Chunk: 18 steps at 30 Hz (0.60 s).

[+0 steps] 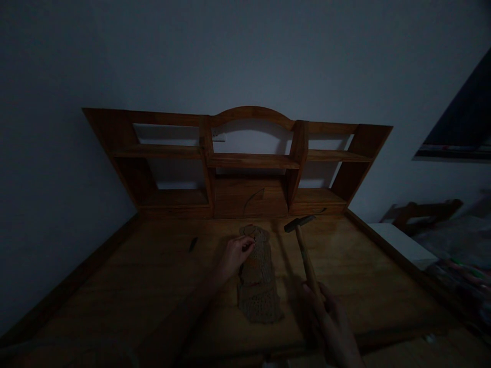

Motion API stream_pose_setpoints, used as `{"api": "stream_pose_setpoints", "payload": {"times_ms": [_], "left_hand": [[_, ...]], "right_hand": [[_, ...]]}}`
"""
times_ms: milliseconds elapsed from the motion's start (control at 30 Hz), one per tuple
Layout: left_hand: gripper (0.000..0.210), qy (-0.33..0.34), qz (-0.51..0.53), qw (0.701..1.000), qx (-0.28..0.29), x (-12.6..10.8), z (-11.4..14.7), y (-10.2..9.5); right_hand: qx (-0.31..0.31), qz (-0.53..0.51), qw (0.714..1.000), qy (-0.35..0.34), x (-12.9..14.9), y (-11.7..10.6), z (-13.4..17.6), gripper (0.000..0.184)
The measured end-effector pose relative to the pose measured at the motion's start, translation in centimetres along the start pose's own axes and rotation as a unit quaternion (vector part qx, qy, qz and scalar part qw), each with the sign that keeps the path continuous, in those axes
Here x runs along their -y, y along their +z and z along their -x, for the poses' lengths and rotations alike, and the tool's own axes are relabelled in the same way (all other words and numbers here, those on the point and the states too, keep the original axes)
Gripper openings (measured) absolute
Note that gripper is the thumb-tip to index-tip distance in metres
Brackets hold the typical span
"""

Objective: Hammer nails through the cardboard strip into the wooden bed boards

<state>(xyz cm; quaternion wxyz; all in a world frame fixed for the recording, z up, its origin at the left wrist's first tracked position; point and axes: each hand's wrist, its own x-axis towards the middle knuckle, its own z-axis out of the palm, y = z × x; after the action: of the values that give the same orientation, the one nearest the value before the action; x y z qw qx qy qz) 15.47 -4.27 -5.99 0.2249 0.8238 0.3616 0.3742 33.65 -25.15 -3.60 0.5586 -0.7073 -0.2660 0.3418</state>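
Note:
In the dim head view, a rough brown slab [260,276], bark-like with a pitted surface, lies lengthwise on the wooden desk [153,286]. The fingertips of my left hand [238,251] are pinched together over the slab's upper part; whatever is between them is too small and dark to make out. My right hand [326,312] grips a hammer [306,255] by its wooden handle. The hammer's dark metal head is raised above the desk, to the right of the slab and apart from it.
A wooden shelf unit [253,161] with several compartments stands along the desk's back edge against the wall [245,56]. A small dark object [193,244] lies on the desk at left. To the right are a wooden chair back [427,214] and a heap of bags [464,281].

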Motion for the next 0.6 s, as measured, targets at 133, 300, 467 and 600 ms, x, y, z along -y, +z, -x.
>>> {"api": "stream_pose_setpoints", "payload": {"times_ms": [133, 300, 467, 600], "left_hand": [[0.015, 0.020, -0.011, 1.000, -0.005, 0.4, 0.1, 0.2], [0.013, 0.026, -0.022, 0.999, -0.004, 0.5, 0.1, 0.3], [0.014, 0.019, -0.024, 1.000, -0.001, 0.2, 0.1, 0.3], [0.013, 0.022, -0.031, 0.999, 0.007, 0.1, 0.1, 0.2]], "right_hand": [[0.047, 0.036, 0.998, -0.027, 1.2, -0.3, 1.4, 0.062], [0.043, 0.056, 0.994, -0.087, 2.4, -0.4, 3.1, 0.054], [0.038, 0.105, 0.986, -0.126, 1.6, 0.0, 3.6, 0.058], [0.038, 0.162, 0.980, -0.111, 0.6, 0.9, 3.8, 0.063]]}}
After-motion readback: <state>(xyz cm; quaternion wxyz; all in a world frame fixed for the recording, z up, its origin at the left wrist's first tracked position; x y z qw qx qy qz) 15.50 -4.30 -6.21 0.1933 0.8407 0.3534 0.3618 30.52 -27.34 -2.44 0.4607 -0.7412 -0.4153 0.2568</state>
